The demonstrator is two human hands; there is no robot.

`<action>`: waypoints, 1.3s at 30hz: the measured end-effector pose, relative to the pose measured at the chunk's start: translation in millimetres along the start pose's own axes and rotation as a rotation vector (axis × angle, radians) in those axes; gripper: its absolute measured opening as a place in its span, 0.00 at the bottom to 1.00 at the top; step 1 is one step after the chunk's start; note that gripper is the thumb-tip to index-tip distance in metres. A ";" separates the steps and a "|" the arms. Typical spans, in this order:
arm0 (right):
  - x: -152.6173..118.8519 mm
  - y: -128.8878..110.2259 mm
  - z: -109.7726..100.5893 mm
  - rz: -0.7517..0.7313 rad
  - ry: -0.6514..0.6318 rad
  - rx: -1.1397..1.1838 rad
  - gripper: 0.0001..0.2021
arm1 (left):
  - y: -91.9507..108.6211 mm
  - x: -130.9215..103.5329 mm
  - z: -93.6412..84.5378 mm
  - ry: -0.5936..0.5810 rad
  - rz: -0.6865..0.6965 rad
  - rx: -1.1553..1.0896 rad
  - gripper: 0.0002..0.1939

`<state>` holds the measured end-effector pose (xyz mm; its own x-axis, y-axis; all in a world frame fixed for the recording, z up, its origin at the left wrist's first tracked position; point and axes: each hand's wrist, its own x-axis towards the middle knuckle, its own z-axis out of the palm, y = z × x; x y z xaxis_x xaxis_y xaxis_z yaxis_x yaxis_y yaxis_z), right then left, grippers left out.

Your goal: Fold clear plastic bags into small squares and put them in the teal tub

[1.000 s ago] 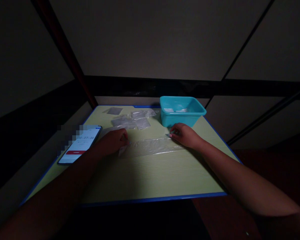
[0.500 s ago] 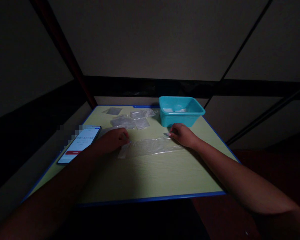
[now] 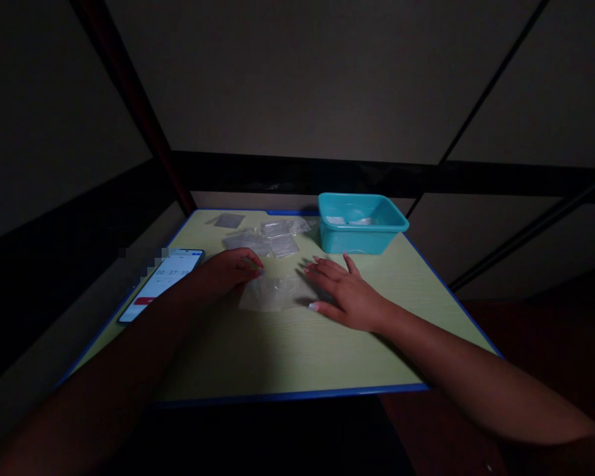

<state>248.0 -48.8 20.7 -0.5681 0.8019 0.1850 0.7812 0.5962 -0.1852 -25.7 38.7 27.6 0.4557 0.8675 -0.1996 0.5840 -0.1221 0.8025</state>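
A clear plastic bag (image 3: pixel 270 294) lies flat on the table in front of me. My left hand (image 3: pixel 235 268) pinches its upper left corner between thumb and fingers. With fingers spread, my right hand (image 3: pixel 342 291) hovers over or rests on the bag's right end; contact is hard to tell. That end is hidden under the palm and its shadow. Just beyond my hands, several folded clear plastic bags (image 3: pixel 283 246) lie in a loose pile.
A turquoise plastic basket (image 3: pixel 359 239) with whitish pieces inside stands at the back right. On the left lies a phone (image 3: pixel 171 268) with a running timer. Another folded bag (image 3: pixel 229 220) is at the back left. Blue edging (image 3: pixel 287 396) borders the yellowish table.
My right hand has let go of the bag's right end, opened and moved left over it. The visible bag now looks shorter, its right end folded over or covered. My left hand stays at its corner.
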 end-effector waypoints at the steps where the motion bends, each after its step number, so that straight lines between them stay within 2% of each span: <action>1: -0.4 -2.7 -1.3 -0.023 -0.008 0.004 0.28 | 1.1 0.1 -0.1 0.006 -0.004 -0.010 0.13; 4: 0.8 5.3 -6.0 0.018 0.064 0.022 0.21 | 5.3 -1.0 -0.9 0.010 -0.026 0.000 0.12; 8: 5.4 43.8 -9.2 0.254 0.202 0.006 0.14 | 6.1 -1.7 -2.0 0.007 -0.029 0.019 0.11; 11: 6.5 69.9 -8.5 0.367 0.178 0.017 0.11 | 2.3 0.0 -2.4 0.015 -0.015 0.011 0.11; 13: 5.9 79.2 -8.1 0.396 0.154 0.054 0.09 | 0.6 1.0 -2.8 0.021 -0.011 0.025 0.12; 19: 6.6 84.5 -4.0 0.378 0.143 0.135 0.05 | 2.4 -0.2 -4.6 0.034 -0.037 0.145 0.13; 23: 9.1 83.2 5.8 0.355 0.143 0.173 0.07 | 1.2 0.0 -3.8 0.035 -0.053 0.211 0.12; 28: 8.8 81.0 10.6 0.285 0.165 0.225 0.11 | 4.4 -2.1 0.1 0.200 -0.024 0.360 0.12; 31: 8.6 81.7 9.7 0.303 0.165 0.189 0.12 | 10.1 -4.7 4.2 0.240 -0.006 0.413 0.13; 33: 9.2 82.2 10.2 0.326 0.152 0.163 0.11 | 12.7 -5.2 8.8 0.278 0.067 0.450 0.13; 36: 11.5 82.1 13.2 0.331 0.127 0.148 0.08 | 12.1 -3.7 21.3 0.346 0.303 0.507 0.14; 37: 12.6 81.8 14.4 0.330 0.123 0.151 0.07 | 11.1 -3.2 27.2 0.338 0.396 0.517 0.15; 39: 14.6 81.0 16.3 0.326 0.119 0.160 0.04 | 9.2 -3.4 40.7 0.237 0.585 0.522 0.17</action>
<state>298.7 11.9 -7.3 -0.2554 0.9457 0.2010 0.8604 0.3172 -0.3990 5.5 15.0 12.8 0.6635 0.6657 0.3415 0.5602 -0.7446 0.3630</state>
